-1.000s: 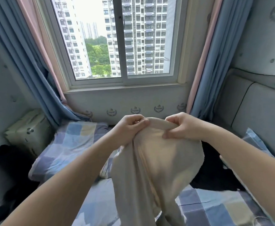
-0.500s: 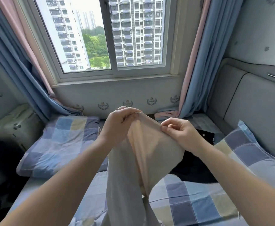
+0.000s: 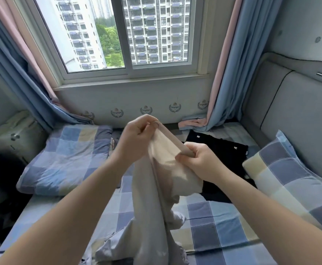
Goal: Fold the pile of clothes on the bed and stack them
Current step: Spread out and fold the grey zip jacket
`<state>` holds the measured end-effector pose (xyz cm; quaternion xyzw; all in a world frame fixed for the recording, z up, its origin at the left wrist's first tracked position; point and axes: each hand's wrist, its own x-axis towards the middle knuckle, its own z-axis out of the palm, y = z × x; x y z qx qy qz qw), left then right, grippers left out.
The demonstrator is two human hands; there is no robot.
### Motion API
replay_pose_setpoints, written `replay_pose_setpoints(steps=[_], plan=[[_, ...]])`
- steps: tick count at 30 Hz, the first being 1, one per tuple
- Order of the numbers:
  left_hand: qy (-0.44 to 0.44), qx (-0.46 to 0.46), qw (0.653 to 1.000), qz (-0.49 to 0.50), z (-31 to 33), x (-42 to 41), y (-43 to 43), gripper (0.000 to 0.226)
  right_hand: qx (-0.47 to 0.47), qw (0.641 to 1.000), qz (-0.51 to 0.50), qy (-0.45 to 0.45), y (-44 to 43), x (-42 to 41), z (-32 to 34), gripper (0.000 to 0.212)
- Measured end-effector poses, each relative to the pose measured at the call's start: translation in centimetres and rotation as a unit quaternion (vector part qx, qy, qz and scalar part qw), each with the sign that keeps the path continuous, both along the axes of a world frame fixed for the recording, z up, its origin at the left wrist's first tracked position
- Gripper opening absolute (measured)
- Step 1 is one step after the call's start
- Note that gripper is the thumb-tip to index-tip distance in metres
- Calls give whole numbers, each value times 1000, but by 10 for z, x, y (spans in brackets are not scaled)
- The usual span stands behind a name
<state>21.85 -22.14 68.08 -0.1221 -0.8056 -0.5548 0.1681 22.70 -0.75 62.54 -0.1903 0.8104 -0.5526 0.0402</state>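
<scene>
My left hand [image 3: 137, 138] and right hand [image 3: 202, 163] each pinch the top edge of the beige garment [image 3: 148, 207], left end higher; it hangs lengthwise straight down from both grips onto the bed [image 3: 219, 224].

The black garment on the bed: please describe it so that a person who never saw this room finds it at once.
Start at the window and follow the right blue curtain down to the bed. The black garment lies flat there, between the curtain's foot and the right checked pillow. Unlike the beige garment held up before it, it is dark with small white marks.
</scene>
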Motion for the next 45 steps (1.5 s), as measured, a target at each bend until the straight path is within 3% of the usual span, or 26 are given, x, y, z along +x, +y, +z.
replay_pose_setpoints(steps=[6, 8, 12, 14, 16, 18, 19, 21, 24, 28, 31, 35, 40, 45], plan=[[-2, 4, 985, 174, -4, -15, -58, 30, 167, 979, 69, -95, 65, 5, -52, 20], [-6, -8, 973, 233, -8, -19, -73, 28, 135, 984, 64, -100, 78, 5, -49, 22], [-90, -57, 945, 310, -28, -28, -87, 15, -31, 993, 29, -112, 82, 10, -7, 29], [-133, -98, 958, 236, -32, -24, -68, 20, -58, 994, 26, -87, 74, 11, 18, 26], [-122, -175, 975, 62, -26, -12, -31, 48, -49, 997, 21, -54, 61, 7, 39, 22], [-157, -197, 959, -133, -17, 6, 14, 57, -32, 999, 13, -24, 47, 2, 55, 17], [-198, -175, 945, -195, -16, 13, 32, 46, -31, 999, 11, -12, 41, 0, 62, 16], [-248, -93, 939, -220, -18, 19, 52, 15, -34, 999, 15, 1, 36, -4, 75, 13], [-194, -15, 966, -171, -13, 16, 48, 34, -8, 999, 36, -12, 53, -9, 75, 9], [-144, 51, 979, -138, -2, 11, 32, 36, 121, 987, 71, -76, 78, 0, 33, 15], [-127, 57, 986, -88, -2, 8, 24, 35, 88, 988, 55, -115, 86, 9, -2, 9], [-109, 107, 988, 12, -4, -1, 4, 36, 62, 986, 51, -149, 95, 16, -26, 20], [-80, 118, 988, 57, 1, -11, -11, 37, -5, 985, 55, -166, 101, 20, -24, 7], [-44, 170, 974, 140, 11, -26, -40, 35, 127, 984, 19, -126, 110, 11, -32, 8]])
